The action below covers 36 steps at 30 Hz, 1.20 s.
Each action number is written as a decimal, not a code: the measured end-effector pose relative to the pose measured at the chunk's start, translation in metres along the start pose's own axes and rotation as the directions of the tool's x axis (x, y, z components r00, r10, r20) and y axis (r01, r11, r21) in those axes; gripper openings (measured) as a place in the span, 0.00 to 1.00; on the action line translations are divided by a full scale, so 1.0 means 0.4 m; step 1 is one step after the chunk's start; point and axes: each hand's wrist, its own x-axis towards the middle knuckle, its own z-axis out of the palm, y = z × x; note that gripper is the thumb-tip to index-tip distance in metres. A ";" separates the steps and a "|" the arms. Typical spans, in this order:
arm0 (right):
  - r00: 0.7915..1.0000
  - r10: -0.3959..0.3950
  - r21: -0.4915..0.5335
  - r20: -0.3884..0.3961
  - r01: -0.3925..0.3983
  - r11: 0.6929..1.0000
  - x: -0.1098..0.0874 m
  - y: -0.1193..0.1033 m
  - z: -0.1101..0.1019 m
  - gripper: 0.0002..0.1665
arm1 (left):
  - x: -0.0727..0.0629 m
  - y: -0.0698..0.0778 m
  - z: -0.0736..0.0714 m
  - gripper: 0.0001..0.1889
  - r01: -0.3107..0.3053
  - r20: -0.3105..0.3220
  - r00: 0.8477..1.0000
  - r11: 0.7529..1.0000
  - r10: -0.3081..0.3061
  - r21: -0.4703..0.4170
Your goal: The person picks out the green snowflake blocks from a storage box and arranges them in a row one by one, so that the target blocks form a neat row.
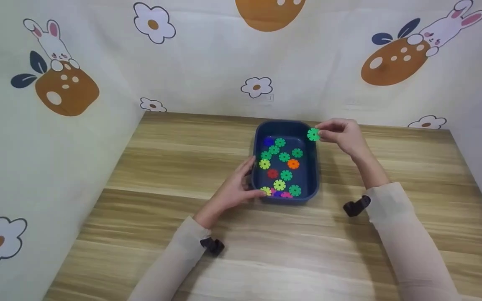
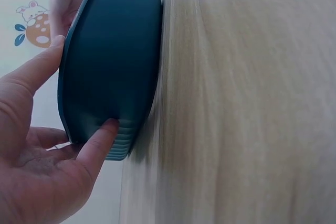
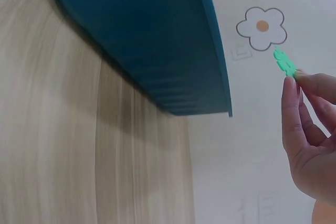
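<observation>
A dark blue plastic bin (image 1: 315, 184) stands on the table, holding several notched plastic snowflake discs in green, yellow, orange, red, blue and pink. My left hand (image 1: 233, 188) grips its near left corner, thumb at the near rim and fingers along the left side. From the left wrist view, digits of that hand (image 2: 47, 156) touch the rim and outer wall of the bin (image 2: 113, 51). Over the far right corner, my right hand (image 1: 345, 136) pinches a green snowflake disc (image 1: 313, 134) between thumb and fingertips. The right wrist view shows this disc (image 3: 284, 61) edge-on, above the rim.
The wood-grain table (image 1: 174, 167) extends on both sides of the bin. Behind it hangs a pale cloth (image 1: 207, 54) printed with rabbits and flowers. A black wrist mount (image 1: 357, 206) sits on the right sleeve, another mount (image 1: 212, 246) on the left.
</observation>
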 end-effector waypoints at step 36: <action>0.953 0.242 0.006 -0.181 -0.245 0.969 0.003 0.115 -0.084 0.21 | -0.001 0.001 -0.007 0.54 -0.006 0.018 1.000 1.000 0.006 0.030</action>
